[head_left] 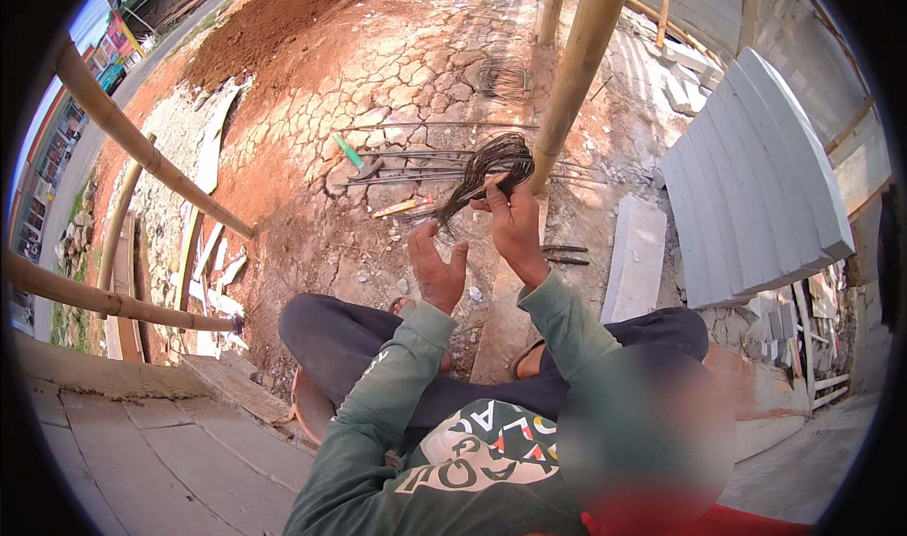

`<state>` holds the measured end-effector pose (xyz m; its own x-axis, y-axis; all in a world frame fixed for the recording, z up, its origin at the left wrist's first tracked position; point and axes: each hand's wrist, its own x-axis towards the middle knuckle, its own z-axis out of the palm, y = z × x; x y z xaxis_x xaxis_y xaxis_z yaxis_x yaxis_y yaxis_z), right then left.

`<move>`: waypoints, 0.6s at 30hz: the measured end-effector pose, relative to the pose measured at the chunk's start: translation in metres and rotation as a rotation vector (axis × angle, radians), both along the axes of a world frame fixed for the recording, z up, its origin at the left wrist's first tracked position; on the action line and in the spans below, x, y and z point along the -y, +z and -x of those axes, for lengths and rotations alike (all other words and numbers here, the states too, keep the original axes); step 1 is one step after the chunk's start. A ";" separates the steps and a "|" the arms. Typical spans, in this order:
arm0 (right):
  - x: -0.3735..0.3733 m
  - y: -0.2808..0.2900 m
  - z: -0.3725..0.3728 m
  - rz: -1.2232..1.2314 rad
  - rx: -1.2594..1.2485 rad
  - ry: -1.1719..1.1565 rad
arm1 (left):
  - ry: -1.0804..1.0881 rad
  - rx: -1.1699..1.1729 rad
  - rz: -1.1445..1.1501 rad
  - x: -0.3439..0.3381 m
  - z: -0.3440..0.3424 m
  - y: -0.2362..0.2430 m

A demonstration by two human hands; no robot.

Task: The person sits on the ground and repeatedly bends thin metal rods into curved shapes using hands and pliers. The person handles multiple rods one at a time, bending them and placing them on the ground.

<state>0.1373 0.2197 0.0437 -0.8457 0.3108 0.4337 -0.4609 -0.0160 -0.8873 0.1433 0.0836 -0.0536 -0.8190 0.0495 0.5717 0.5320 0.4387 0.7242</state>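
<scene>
A looped bundle of thin dark wire (501, 163) is in my right hand (515, 226), whose fingers are closed round its near side. The loose wire ends hang down to the left. My left hand (437, 270) is held up just below those ends, thumb apart from the fingers, with nothing seen in it. Beyond the hands, several dark metal rods (406, 170) lie on the ground. A green-handled hammer (350, 152) rests against them. Closer to me is a thin yellow and red tool (403, 207), its kind unclear. Dark pincers or pliers (565, 254) lie right of my right hand.
A bamboo pole (581, 68) rises close to the wire bundle. Pale grey blocks (746, 182) stand stacked at right, beside a flat pale slab (635, 257). More bamboo poles (156, 158) cross the left side. Reddish soil (302, 17) is heaped far off on cracked ground.
</scene>
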 end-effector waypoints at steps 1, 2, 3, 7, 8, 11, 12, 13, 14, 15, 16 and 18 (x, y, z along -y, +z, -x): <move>0.003 0.000 -0.004 -0.039 0.013 0.054 | 0.028 -0.152 0.002 0.007 0.011 0.022; 0.005 0.001 -0.006 -0.116 0.029 0.066 | -0.115 -0.156 0.037 0.012 0.027 0.042; 0.008 0.004 -0.008 -0.194 0.040 0.080 | -0.233 -0.127 0.076 0.018 0.043 0.059; 0.006 0.030 -0.012 -0.471 0.041 0.118 | -0.897 0.520 -0.233 0.031 0.062 0.088; 0.003 0.039 -0.013 -0.494 0.001 0.104 | -0.922 0.401 -0.042 0.033 0.067 0.093; -0.022 0.067 -0.023 -0.643 -0.045 0.079 | -0.910 0.574 0.015 0.034 0.085 0.108; -0.033 0.076 -0.028 -0.715 -0.060 0.057 | -0.872 0.584 0.005 0.033 0.090 0.111; -0.045 0.084 -0.031 -0.794 -0.100 0.040 | -0.837 0.579 0.024 0.034 0.097 0.114; -0.056 0.091 -0.035 -0.843 -0.067 0.042 | -0.793 0.586 0.077 0.035 0.104 0.115; -0.065 0.095 -0.036 -0.902 -0.087 0.021 | -0.758 0.566 0.113 0.036 0.110 0.113; -0.073 0.097 -0.036 -0.957 -0.107 0.004 | -0.728 0.581 0.123 0.034 0.113 0.108; -0.085 0.094 -0.035 -1.015 -0.081 -0.007 | -0.676 0.572 0.136 0.031 0.115 0.093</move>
<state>0.1723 0.3051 0.1379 -0.8019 -0.2309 0.5510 -0.5172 0.7300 -0.4468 0.0279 0.0522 0.0398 -0.7484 0.6621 0.0388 0.2817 0.2643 0.9224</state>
